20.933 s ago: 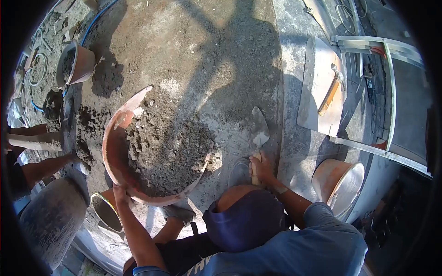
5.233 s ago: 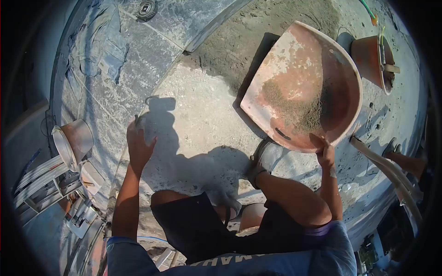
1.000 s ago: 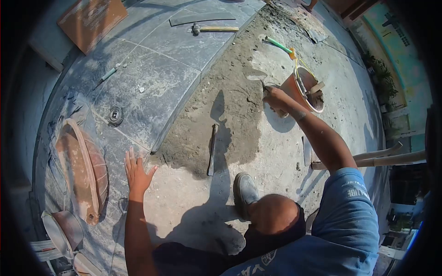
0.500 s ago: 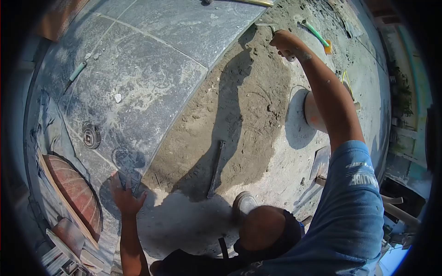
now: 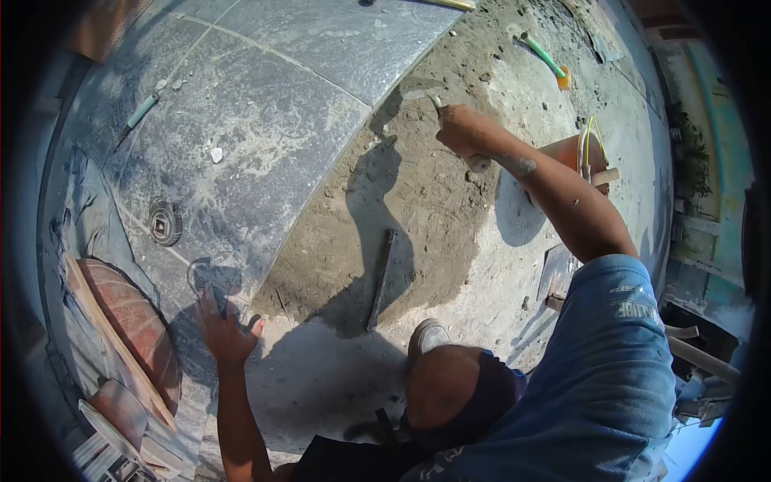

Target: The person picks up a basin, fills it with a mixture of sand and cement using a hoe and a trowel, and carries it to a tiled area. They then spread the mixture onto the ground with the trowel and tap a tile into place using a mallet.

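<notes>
My right hand (image 5: 466,132) is closed around the handle of a trowel (image 5: 422,94), its blade low over the grey-brown sandy mortar bed (image 5: 434,201) beside the tile edge. A rounded handle end shows below the fist. My left hand (image 5: 227,333) lies with fingers spread on the large grey tiles (image 5: 249,120), near their lower corner. A round tape measure (image 5: 165,222) sits on the tile just above it. On the bed between my hands lies a narrow, mortar-crusted bar (image 5: 382,279).
A bucket (image 5: 558,153) stands right of my right forearm. Beyond it lies a green-handled tool (image 5: 544,55). A teal-handled tool (image 5: 140,112) and a white chip (image 5: 217,154) rest on the tiles. A red basin-like object (image 5: 132,321) with a wooden strip is at left.
My right hand has drawn the trowel back toward me and left, along the tile edge. My left hand remains on the tile, barely shifted.
</notes>
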Demonstrator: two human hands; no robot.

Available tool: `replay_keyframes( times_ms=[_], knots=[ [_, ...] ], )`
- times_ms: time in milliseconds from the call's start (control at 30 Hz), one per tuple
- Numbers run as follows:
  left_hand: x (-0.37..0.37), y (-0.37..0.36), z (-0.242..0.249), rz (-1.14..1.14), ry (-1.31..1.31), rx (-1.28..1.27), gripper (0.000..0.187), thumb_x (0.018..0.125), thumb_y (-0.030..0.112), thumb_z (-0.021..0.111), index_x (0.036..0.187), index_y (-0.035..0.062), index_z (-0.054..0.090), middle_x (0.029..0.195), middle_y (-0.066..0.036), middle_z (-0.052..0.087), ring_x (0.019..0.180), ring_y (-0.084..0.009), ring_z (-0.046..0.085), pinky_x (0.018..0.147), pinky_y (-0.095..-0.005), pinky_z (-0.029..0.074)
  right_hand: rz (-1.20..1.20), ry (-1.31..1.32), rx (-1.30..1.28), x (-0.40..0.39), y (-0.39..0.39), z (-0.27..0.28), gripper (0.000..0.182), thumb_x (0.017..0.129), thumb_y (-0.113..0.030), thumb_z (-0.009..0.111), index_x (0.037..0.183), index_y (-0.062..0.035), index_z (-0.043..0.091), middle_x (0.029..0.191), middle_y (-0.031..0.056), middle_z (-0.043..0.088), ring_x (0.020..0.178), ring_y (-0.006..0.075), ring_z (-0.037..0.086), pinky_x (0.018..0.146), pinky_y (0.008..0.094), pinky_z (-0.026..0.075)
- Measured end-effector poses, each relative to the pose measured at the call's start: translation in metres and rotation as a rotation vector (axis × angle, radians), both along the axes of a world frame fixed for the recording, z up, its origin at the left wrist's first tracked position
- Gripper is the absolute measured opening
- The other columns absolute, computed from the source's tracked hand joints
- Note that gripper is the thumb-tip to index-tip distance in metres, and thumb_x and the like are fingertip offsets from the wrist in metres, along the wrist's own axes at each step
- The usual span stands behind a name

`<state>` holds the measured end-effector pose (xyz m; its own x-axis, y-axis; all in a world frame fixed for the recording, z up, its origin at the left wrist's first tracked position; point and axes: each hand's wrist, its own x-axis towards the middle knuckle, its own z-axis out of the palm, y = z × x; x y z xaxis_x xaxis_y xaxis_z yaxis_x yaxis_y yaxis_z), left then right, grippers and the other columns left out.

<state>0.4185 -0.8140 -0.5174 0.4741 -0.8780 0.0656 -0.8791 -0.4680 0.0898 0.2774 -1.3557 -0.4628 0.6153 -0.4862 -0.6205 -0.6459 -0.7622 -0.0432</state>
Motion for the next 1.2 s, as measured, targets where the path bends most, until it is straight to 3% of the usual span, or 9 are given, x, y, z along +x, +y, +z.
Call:
replay_keyframes(
  times_ms=[133,367,533,600,700,767,867,1033,1200],
  knots=[
    [-0.004,0.000,0.006,0.044,-0.008,0.134,0.076,0.068,0.046,0.070,0.129,0.0077,0.045,0.139,-0.028,0.031,0.125,-0.0471,0.033,0.104,-0.0592,0.025,-0.005,-0.134,0.083,-0.013,0.070,0.012,0.022,0.072,-0.006,0.051,0.081,0.0087,0.064,0.079,0.0274,0.064,0.078,0.0364,0.067,0.064,0.0422,0.054],
    [-0.008,-0.007,0.019,0.011,-0.015,0.033,0.084,0.067,0.046,0.072,0.136,0.0118,0.040,0.142,-0.026,0.029,0.131,-0.0422,0.027,0.107,-0.0559,0.022,0.199,-0.179,0.239,-0.055,0.164,0.015,0.022,0.074,-0.012,0.053,0.083,0.0062,0.062,0.080,0.0258,0.064,0.080,0.0361,0.065,0.069,0.0419,0.053],
    [-0.006,0.000,0.010,0.048,-0.033,0.074,0.083,0.067,0.049,0.072,0.136,0.0144,0.040,0.143,-0.024,0.028,0.133,-0.0402,0.025,0.108,-0.0546,0.021,-0.149,-0.404,0.175,-0.091,0.094,0.023,0.028,0.079,-0.023,0.056,0.092,0.0030,0.057,0.080,0.0252,0.063,0.078,0.0386,0.063,0.068,0.0439,0.051],
    [-0.006,0.000,0.009,0.030,-0.045,0.063,0.084,0.066,0.047,0.073,0.137,0.0152,0.040,0.143,-0.023,0.028,0.133,-0.0396,0.025,0.109,-0.0531,0.021,-0.102,-0.269,0.022,-0.094,0.039,0.003,0.030,0.080,-0.022,0.056,0.097,0.0020,0.056,0.083,0.0251,0.063,0.082,0.0393,0.062,0.069,0.0458,0.050],
    [-0.006,0.001,0.007,0.032,-0.035,0.045,0.085,0.065,0.046,0.074,0.137,0.0152,0.039,0.144,-0.023,0.027,0.133,-0.0399,0.026,0.108,-0.0538,0.021,-0.118,-0.397,-0.244,-0.100,-0.021,-0.038,0.029,0.081,-0.026,0.056,0.097,-0.0015,0.053,0.078,0.0219,0.062,0.078,0.0388,0.062,0.068,0.0455,0.048],
    [-0.006,-0.001,0.010,0.024,-0.031,0.018,0.085,0.065,0.045,0.073,0.137,0.0135,0.039,0.143,-0.024,0.028,0.132,-0.0407,0.027,0.107,-0.0544,0.022,-0.308,-0.339,-0.369,-0.096,-0.040,-0.045,0.029,0.082,-0.026,0.054,0.101,-0.0037,0.055,0.086,0.0230,0.061,0.085,0.0399,0.060,0.073,0.0476,0.048],
    [-0.008,-0.004,0.014,0.030,-0.029,0.012,0.083,0.065,0.044,0.073,0.135,0.0129,0.041,0.143,-0.024,0.028,0.130,-0.0416,0.028,0.106,-0.0556,0.024,-0.225,-0.407,-0.505,-0.101,-0.064,-0.073,0.025,0.087,-0.021,0.043,0.102,-0.0062,0.057,0.097,0.0215,0.061,0.091,0.0376,0.061,0.076,0.0470,0.050],
    [-0.008,-0.004,0.009,0.054,-0.038,0.083,0.081,0.065,0.046,0.074,0.133,0.0131,0.043,0.141,-0.025,0.028,0.128,-0.0430,0.030,0.104,-0.0567,0.025,-0.123,-0.484,-0.475,-0.109,-0.087,-0.108,0.036,0.084,-0.024,0.053,0.120,-0.0218,0.054,0.101,0.0192,0.058,0.090,0.0363,0.060,0.075,0.0455,0.050],
    [-0.007,-0.001,0.002,0.070,-0.036,0.097,0.080,0.068,0.047,0.071,0.133,0.0123,0.042,0.138,-0.025,0.032,0.129,-0.0436,0.029,0.106,-0.0571,0.023,-0.128,-0.557,-0.383,-0.119,-0.092,-0.117,0.036,0.083,-0.023,0.056,0.119,-0.0187,0.055,0.104,0.0164,0.057,0.090,0.0360,0.059,0.075,0.0445,0.049]
  ],
)
